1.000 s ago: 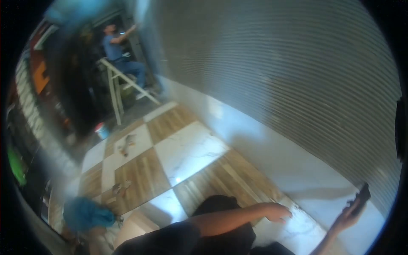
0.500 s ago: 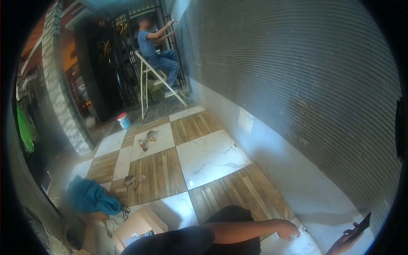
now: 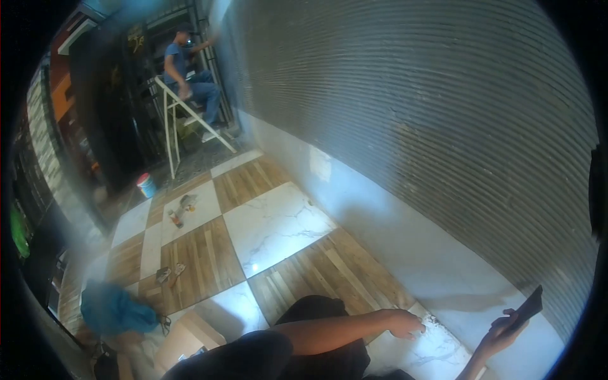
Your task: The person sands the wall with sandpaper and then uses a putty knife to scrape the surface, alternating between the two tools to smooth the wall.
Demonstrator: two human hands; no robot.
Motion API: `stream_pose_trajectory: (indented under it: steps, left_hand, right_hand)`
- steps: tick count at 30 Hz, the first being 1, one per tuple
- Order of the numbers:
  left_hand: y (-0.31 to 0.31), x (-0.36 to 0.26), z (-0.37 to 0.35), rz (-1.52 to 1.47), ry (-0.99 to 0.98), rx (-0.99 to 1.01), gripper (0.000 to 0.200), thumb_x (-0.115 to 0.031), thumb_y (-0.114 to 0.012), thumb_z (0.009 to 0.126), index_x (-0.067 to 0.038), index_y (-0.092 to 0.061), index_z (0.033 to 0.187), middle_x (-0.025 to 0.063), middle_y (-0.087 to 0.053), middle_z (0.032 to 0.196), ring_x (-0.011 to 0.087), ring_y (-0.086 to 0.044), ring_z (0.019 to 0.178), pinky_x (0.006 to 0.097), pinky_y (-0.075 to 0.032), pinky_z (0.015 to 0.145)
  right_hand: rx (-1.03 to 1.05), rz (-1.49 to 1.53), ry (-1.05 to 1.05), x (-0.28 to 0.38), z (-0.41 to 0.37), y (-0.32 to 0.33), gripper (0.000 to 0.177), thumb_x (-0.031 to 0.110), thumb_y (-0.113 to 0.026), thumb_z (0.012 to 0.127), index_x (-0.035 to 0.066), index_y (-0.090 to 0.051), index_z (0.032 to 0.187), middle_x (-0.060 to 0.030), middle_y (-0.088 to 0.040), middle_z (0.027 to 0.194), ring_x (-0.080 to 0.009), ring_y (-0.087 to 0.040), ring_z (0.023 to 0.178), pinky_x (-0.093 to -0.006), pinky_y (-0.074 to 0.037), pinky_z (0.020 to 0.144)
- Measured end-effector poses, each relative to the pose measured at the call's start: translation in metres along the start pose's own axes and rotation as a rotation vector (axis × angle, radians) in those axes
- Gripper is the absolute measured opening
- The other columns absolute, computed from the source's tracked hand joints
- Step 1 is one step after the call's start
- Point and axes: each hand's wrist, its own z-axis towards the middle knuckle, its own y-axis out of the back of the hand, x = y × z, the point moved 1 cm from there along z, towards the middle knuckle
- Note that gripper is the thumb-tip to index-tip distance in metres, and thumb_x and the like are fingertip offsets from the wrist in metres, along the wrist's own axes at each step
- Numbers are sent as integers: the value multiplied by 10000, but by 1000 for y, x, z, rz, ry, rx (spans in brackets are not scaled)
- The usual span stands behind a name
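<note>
My left hand (image 3: 406, 323) reaches across above the floor, its fingers curled down beside some white crumbly bits (image 3: 432, 320) at the tile edge by the wall. Whether anything is pinched in it is hidden. In my right hand (image 3: 499, 334) is a thin dark flat object (image 3: 529, 306), gripped upright close to the wall and seen nearly edge-on. Behind it runs the grey wall (image 3: 405, 95), combed with horizontal ridges, above a smooth pale lower band (image 3: 386, 202).
A co-worker (image 3: 180, 66) sits on a white stepladder (image 3: 170, 120) by the metal gate. A paint bucket (image 3: 146, 187), a small bottle (image 3: 175, 219), a teal cloth (image 3: 117, 308) and a cardboard box (image 3: 188, 342) stand or lie on the checkered tile floor (image 3: 196, 259).
My view has turned right, so the scene sits further left. My right hand and its dark object appear slightly higher. The co-worker has lowered one hand from the wall area.
</note>
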Motion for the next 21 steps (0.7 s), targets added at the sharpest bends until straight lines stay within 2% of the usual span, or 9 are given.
stream_pose_trajectory:
  steps: [4, 7, 8, 10, 11, 12, 15, 19, 21]
  left_hand:
    - [-1, 4, -2, 6, 25, -47, 436, -289, -662, 952, -85, -573, 1327, 207, -636, 1232, 397, -632, 1142, 517, -507, 953]
    - [-28, 31, 3, -76, -55, -100, 502, -273, -646, 965, -56, -523, 1401, 203, -606, 1304, 385, -594, 1214, 481, -484, 1022]
    - [-14, 17, -2, -17, -29, -2, 502, -269, -632, 980, -61, -512, 1421, 197, -604, 1313, 386, -591, 1217, 485, -482, 1024]
    - [1, 0, -11, 11, -25, -15, 503, -276, -593, 1012, -94, -486, 1468, 186, -574, 1364, 377, -582, 1232, 487, -482, 1024]
    - [11, -8, -12, 8, 4, 54, 505, -297, -578, 1023, -98, -481, 1477, 165, -560, 1393, 359, -574, 1249, 472, -484, 1024]
    - [18, -17, -14, 7, 21, 61, 500, -305, -576, 1025, -103, -485, 1473, 150, -561, 1397, 354, -583, 1235, 464, -488, 1017]
    - [27, -27, -14, 27, 65, 77, 490, -321, -574, 1028, -112, -497, 1464, 130, -563, 1396, 346, -605, 1201, 451, -500, 997]
    - [30, -24, -15, 41, 88, 66, 480, -333, -566, 1031, -123, -502, 1458, 145, -562, 1401, 364, -621, 1178, 463, -512, 976]
    - [31, -26, -18, 26, 114, 91, 485, -334, -559, 1032, -129, -495, 1467, 163, -558, 1413, 376, -611, 1203, 476, -510, 982]
  right_hand:
    - [-179, -178, 64, -1, -4, -6, 329, 324, -471, 1102, 15, -499, 1210, -35, -551, 803, -79, -456, 616, -250, -385, 532]
    - [-214, 77, -174, -21, -13, 0, 233, 346, -506, 1088, 123, -522, 1023, 65, -452, 723, -61, -397, 605, -230, -336, 527]
    - [-233, 85, -166, -28, -16, 2, 244, 362, -509, 1088, 143, -505, 981, 64, -446, 713, -66, -392, 598, -248, -332, 519]
    - [-158, -146, -17, -37, -17, -2, 251, 331, -507, 1089, 97, -519, 997, 49, -427, 663, -85, -385, 576, -285, -333, 511]
    - [4, -277, -46, -8, -15, 2, 316, 209, -543, 1052, -73, -532, 1192, -128, -594, 741, -286, -495, 605, -417, -441, 574]
    - [3, -233, 51, 29, -7, -3, 253, 164, -519, 1061, -63, -501, 1171, -136, -574, 693, -269, -494, 569, -399, -426, 544]
    - [-116, 56, -152, 41, 1, -9, 119, 95, -456, 1072, -20, -427, 1088, -112, -550, 649, -207, -535, 532, -330, -412, 511]
    - [73, -54, -17, 43, 0, -16, 129, 100, -445, 1072, -24, -425, 1099, -94, -554, 641, -212, -529, 520, -343, -408, 504]
    - [-7, 43, -114, 50, 0, -17, 124, 94, -445, 1069, -24, -426, 1103, -113, -564, 649, -242, -540, 522, -358, -416, 511]
